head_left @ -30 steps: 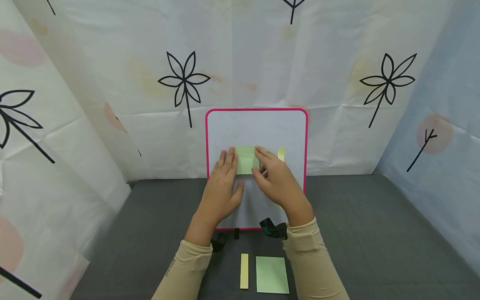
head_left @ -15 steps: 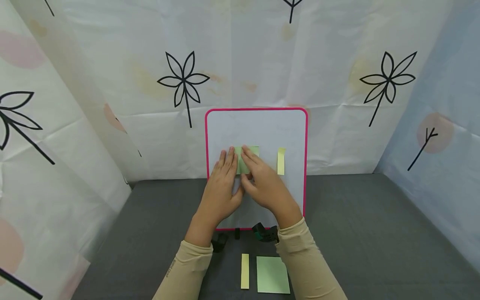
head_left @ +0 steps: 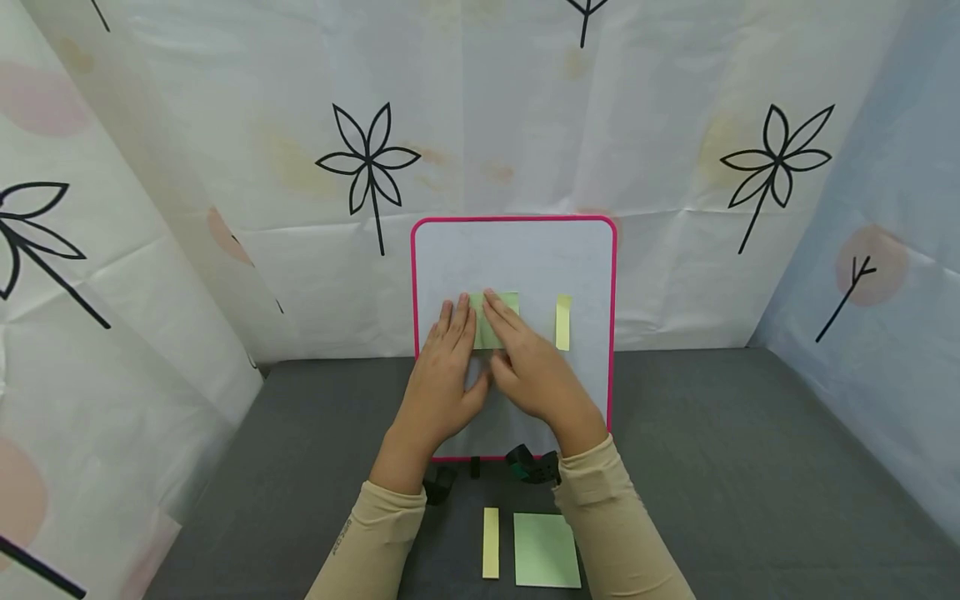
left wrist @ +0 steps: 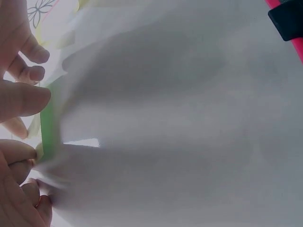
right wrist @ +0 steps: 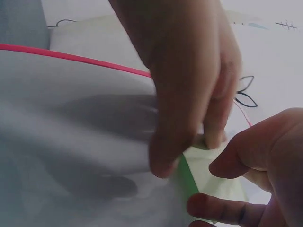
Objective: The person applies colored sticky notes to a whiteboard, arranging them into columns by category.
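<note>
A white board (head_left: 517,258) with a pink rim stands upright ahead of me, with a green sticky note (head_left: 508,321) at its middle. My left hand (head_left: 442,375) lies along the note's left side, fingers extended over its edge. My right hand (head_left: 536,371) reaches in from the right, its fingertips on the note's face and its thumb lower. The two thumbs come close together below the note. In the left wrist view, the note's green edge (left wrist: 49,125) shows between both hands. The right wrist view shows the note (right wrist: 189,177) partly covered by fingers.
A narrow yellow strip (head_left: 562,322) is stuck on the board's right part. On the dark table (head_left: 712,467) lie another yellow strip (head_left: 491,543) and a green square note (head_left: 546,550), the latter partly behind my right sleeve. A flower-patterned white cloth (head_left: 525,125) hangs behind.
My right hand has moved left from the note's right edge onto its face, uncovering the yellow strip on the board. Since half a second ago it has barely moved. My left hand has stayed put.
</note>
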### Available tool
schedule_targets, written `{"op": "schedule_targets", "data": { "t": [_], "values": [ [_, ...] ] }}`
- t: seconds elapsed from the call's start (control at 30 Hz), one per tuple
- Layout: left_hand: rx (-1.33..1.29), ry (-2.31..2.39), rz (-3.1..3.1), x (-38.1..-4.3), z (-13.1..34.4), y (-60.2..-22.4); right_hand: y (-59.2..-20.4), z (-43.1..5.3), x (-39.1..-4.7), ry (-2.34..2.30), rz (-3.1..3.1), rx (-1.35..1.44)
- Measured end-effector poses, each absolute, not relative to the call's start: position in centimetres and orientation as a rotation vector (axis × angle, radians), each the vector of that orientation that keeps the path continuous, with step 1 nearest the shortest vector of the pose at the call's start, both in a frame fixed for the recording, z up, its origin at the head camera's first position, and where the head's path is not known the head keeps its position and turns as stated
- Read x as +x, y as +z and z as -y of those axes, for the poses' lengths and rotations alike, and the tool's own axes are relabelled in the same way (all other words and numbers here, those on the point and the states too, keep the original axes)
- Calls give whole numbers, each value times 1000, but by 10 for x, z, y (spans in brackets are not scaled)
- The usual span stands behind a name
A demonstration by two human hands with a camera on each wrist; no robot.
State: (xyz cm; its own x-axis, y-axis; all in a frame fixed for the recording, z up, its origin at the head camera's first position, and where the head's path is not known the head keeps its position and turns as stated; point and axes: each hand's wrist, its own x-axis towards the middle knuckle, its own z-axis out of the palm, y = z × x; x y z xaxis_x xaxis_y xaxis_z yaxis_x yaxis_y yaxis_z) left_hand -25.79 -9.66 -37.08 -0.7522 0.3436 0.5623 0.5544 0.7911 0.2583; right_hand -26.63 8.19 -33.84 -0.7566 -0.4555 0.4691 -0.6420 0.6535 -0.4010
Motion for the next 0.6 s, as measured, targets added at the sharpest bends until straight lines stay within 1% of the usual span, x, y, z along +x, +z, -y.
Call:
{"op": "schedule_targets", "data": {
  "t": [0.3, 0.6],
  "values": [
    [-658, -564, 2497, -257, 97, -371, -331, -96, -262, 810, 2582, 799],
    [-656, -556, 2500, -257, 96, -372, -324, -109, -261, 843, 2633, 812]
  ]
}}
